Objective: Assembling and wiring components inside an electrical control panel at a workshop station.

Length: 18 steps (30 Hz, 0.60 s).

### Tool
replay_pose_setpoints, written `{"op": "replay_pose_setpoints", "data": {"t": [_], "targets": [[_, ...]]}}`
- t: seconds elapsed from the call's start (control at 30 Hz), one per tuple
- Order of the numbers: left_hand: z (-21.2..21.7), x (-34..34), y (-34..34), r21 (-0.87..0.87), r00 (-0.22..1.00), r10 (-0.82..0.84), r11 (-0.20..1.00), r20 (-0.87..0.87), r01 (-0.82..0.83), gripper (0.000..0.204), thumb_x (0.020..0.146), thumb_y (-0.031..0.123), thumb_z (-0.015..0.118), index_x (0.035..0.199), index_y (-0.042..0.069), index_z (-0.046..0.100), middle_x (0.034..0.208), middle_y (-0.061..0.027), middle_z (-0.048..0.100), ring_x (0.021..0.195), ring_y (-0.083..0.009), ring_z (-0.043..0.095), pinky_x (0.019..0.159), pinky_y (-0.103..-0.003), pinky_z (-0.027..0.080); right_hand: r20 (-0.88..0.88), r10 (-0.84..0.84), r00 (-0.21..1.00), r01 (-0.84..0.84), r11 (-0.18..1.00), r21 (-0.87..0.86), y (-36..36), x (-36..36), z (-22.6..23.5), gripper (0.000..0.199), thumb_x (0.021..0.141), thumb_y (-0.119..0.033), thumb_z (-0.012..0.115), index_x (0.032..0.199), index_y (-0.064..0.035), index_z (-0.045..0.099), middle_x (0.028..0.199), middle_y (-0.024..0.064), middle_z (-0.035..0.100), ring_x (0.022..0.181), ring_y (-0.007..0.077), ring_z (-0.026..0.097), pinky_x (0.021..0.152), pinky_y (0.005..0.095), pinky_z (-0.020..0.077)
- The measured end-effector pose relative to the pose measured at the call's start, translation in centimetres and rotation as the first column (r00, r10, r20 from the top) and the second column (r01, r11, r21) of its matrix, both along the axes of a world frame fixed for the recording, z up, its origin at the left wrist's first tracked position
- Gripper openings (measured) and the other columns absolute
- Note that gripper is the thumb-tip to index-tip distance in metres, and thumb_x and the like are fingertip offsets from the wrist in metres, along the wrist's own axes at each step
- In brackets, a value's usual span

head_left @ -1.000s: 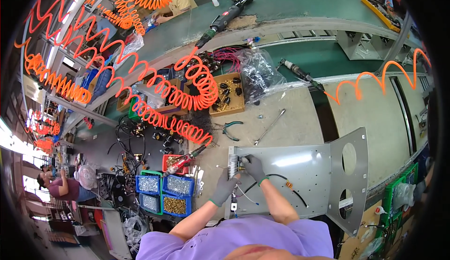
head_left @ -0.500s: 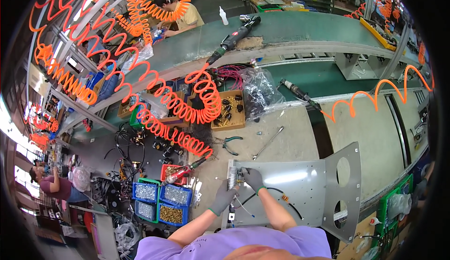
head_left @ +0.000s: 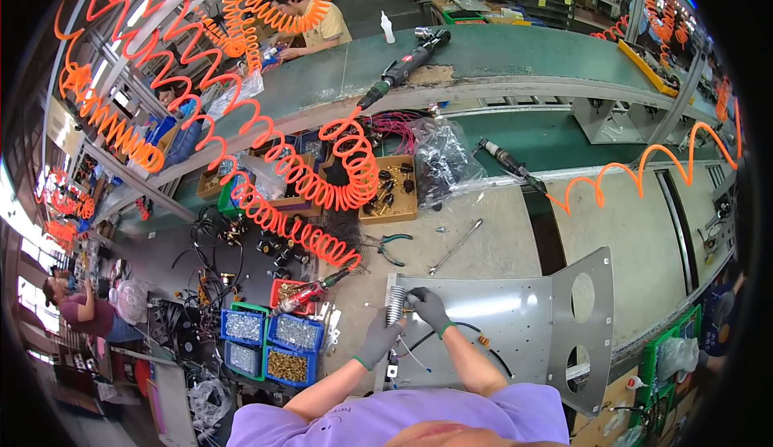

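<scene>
Grey sheet-metal panel [head_left: 515, 326] lies flat on the bench right in front of the person, matte w/ a soft sheen, its right end bent up into a flange w/ two oval cut-outs. At its top-left corner sits a small ribbed, coil-like part [head_left: 394, 305], pale metal, upright at the panel edge. Both hands in grey knit gloves: right hand [head_left: 428, 308] closed on top of the ribbed part, left hand [head_left: 378, 339] just below it, fingers curled at the panel edge and touching the part's lower end; hands close together, not clasped. Thin black and white wires [head_left: 451, 342] loop over the panel below the hands. Outward: green-handled pliers [head_left: 392, 246] and a slim metal rod tool [head_left: 456, 246] on the beige benchtop above the panel. Left of the panel, blue plastic bins [head_left: 266, 342] w/ silvery screws and brassy ones, plus a red bin [head_left: 290, 292] w/ a red-grip driver lying across. Shallow cardboard tray [head_left: 388, 193] holds small black parts; crinkled clear plastic bag [head_left: 443, 161] beside it, contents dark, can't tell what. Orange coiled air hoses [head_left: 322, 181] snake overhead. Black power screwdriver [head_left: 403, 67] rests on the worn green conveyor belt [head_left: 523, 52], near a small white bottle [head_left: 388, 28].
</scene>
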<state>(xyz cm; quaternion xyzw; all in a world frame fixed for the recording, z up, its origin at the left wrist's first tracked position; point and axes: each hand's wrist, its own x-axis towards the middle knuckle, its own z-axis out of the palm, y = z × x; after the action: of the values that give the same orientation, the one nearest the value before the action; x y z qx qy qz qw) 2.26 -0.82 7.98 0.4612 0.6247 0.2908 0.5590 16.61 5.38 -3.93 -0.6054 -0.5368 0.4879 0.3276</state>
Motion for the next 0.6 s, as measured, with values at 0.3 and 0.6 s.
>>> {"op": "replay_pose_setpoints", "data": {"t": [0.3,0.6], "targets": [[-0.6,-0.3,0.2,-0.05,1.0,0.005,0.999,-0.016,-0.006,0.038,0.083,0.02,0.062,0.109,-0.003,0.046,0.089,-0.0094,0.057,0.072,-0.0149,0.061,0.059,-0.028,0.05,-0.048,-0.02,0.999,0.01,0.983,-0.182,0.3,-0.1,0.7,0.042,0.086,-0.038,0.05,0.1,-0.0008,0.062,0.09,0.0201,0.064,0.087,0.0339,0.062,0.078,0.0377,0.0468],[-1.3,-0.4,-0.2,0.037,0.999,0.048,0.998,-0.003,-0.047,0.037,0.079,0.029,0.064,0.1,0.001,0.051,0.07,-0.0096,0.062,0.057,-0.0172,0.062,0.05,-0.031,0.048,-0.013,-0.023,1.0,0.02,0.984,-0.179,0.6,-0.2,1.3,0.039,0.084,-0.035,0.055,0.096,0.0014,0.064,0.088,0.0197,0.065,0.084,0.0295,0.064,0.075,0.0358,0.0475]]}}
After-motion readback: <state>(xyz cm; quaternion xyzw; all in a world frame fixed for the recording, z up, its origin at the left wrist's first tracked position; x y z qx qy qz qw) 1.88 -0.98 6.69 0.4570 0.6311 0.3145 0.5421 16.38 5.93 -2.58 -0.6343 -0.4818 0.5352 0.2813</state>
